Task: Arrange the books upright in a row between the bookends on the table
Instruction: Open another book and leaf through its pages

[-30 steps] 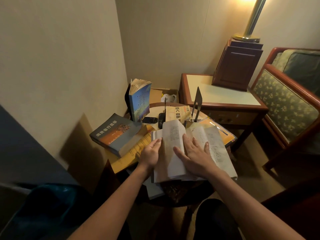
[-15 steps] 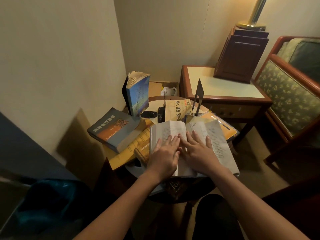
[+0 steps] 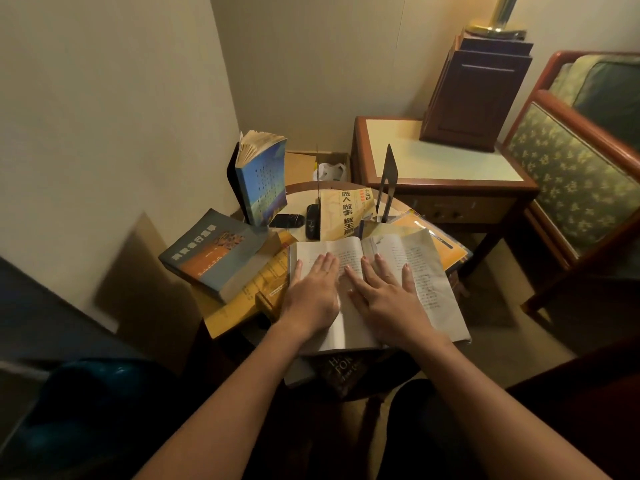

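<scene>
Left hand [image 3: 313, 292]: laid flat on the left page of the open book [image 3: 429, 282], with the fingers straight and close together. Nothing is grasped.
Right hand [image 3: 384, 296]: laid flat across the fold and the right page, with the fingers straight and a little spread. The grip is released here also.
Open book: laid with the pages up at 6 o'clock on the round table [image 3: 301, 194], on top of other books and papers.
Blue book [image 3: 265, 188]: stood upright at 10 o'clock on the table, with the pages fanned at the top.
Grey and orange book [image 3: 214, 254]: laid at 9 o'clock from the open book, resting on yellow papers [image 3: 263, 289].
Metal bookend [image 3: 388, 178]: stood upright at 1 o'clock from the open book.
Thin bookend [image 3: 317, 174]: seen from the edge at 12 o'clock.
Yellow book [image 3: 343, 213]: placed between the two bookends, cover to the camera. If it lies or leans cannot be told.
Black objects [image 3: 287, 220]: two small ones, laid between the blue book and the yellow book.
Side table [image 3: 433, 161]: placed at 2 o'clock, with a dark wooden box [image 3: 474, 98] on it.
Armchair [image 3: 571, 188]: seen at 3 o'clock.
</scene>
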`<state>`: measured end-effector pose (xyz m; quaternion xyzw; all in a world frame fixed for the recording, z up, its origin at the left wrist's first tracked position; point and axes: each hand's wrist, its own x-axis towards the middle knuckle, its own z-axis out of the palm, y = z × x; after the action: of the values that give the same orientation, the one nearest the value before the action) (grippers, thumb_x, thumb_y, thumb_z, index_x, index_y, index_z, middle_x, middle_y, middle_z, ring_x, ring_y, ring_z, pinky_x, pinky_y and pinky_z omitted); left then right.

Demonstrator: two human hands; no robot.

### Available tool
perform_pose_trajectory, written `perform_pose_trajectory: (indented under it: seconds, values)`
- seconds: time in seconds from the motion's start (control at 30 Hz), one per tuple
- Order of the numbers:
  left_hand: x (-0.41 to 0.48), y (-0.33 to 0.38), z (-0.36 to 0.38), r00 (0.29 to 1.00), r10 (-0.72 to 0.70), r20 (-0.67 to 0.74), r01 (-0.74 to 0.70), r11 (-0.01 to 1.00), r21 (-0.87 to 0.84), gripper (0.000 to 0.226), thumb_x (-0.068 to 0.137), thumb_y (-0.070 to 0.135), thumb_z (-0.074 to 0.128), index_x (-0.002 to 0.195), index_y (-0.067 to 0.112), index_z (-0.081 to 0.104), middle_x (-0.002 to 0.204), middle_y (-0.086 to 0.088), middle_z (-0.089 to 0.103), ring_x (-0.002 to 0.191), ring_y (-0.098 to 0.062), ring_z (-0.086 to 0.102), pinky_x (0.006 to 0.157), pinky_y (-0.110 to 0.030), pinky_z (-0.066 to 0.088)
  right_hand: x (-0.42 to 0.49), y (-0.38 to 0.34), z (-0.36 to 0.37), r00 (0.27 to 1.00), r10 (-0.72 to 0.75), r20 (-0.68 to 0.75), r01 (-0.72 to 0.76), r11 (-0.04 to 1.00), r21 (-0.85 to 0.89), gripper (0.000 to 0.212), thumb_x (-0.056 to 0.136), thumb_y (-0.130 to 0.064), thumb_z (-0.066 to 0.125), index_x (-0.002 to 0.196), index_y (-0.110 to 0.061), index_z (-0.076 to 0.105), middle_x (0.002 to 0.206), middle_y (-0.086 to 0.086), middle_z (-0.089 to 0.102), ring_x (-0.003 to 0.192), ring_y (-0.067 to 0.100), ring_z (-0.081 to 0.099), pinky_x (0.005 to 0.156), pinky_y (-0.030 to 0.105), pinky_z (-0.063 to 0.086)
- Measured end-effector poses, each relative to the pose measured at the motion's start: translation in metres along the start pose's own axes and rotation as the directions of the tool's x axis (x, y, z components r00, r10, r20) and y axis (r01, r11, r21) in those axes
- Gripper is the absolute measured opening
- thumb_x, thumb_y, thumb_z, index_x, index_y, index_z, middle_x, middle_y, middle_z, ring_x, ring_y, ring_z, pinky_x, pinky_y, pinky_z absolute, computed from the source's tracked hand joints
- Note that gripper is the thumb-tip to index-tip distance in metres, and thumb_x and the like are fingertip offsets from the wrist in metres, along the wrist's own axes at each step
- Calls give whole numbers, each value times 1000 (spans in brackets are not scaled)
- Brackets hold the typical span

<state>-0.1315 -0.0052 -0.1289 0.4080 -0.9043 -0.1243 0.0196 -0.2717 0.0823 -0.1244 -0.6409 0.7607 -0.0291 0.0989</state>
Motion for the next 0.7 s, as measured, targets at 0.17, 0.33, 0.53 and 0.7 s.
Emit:
perform_pose_trajectory:
  seconds: [0.17, 0.33, 0.53, 0.7]
  values:
    - [-66, 13, 19, 997, 35, -64, -38, 998, -47, 59, 103, 31, 21, 159, 15, 11, 167, 1, 9, 153, -7, 2, 124, -48, -4, 0, 1, 4, 1000, 6, -14, -6, 1000, 3, 56, 105, -55, 13, 158, -43, 1, 168, -5, -7, 150, 16, -24, 118, 57, -20]
    - [-73, 14, 19, 998, 50, -42, -51, 998, -40, 62, 102, 20, 30, 160, 15, 5, 167, 2, 5, 153, -6, -3, 125, -46, -5, -1, 0, 4, 1000, 12, -20, -12, 1000, 11, 56, 105, -54, 14, 158, -43, 0, 168, -5, -7, 150, 15, -24, 118, 56, -20]
    - [-6, 2, 0, 1000, 4, -12, -4, 1000, 4, 60, 103, 20, 27, 160, 15, 6, 168, 1, 6, 154, -10, 2, 124, -47, -5, -1, -2, 2, 1000, 19, -24, -18, 1000, 20, 56, 104, -56, 11, 158, -42, 2, 168, -5, -4, 151, 15, -22, 118, 56, -20]
    - [5, 2, -2, 1000, -18, 6, 18, 1000, -4, 64, 102, 18, 30, 160, 15, 3, 168, 0, 2, 154, -11, -1, 124, -47, -6, 0, -1, 2, 1000, 21, -11, -21, 1000, 17, 56, 104, -56, 11, 158, -43, 2, 168, -6, -5, 151, 15, -21, 118, 58, -17]
